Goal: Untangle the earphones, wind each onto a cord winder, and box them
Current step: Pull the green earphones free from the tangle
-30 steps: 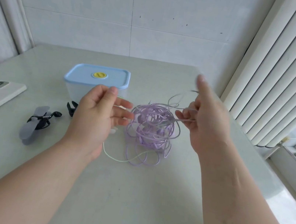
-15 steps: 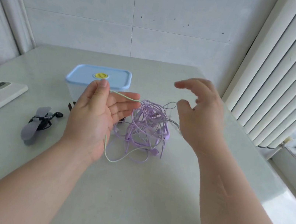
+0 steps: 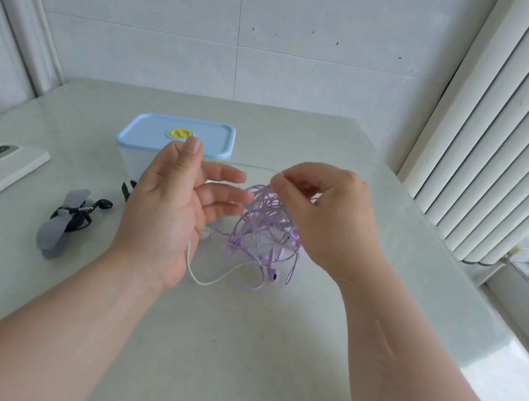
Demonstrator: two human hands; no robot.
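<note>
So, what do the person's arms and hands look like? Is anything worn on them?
Both forearms are bare: no sleeves reach into the picture. The left hand and the right hand carry no gloves, and I see no rings, watch or bracelet. The right forearm has a faint, thin line mark along it.

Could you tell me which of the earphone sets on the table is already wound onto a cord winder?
The black earphones, left of the hands: they wrap the grey cord winder. The purple earphones and pale green cord remain loose and tangled.
</note>
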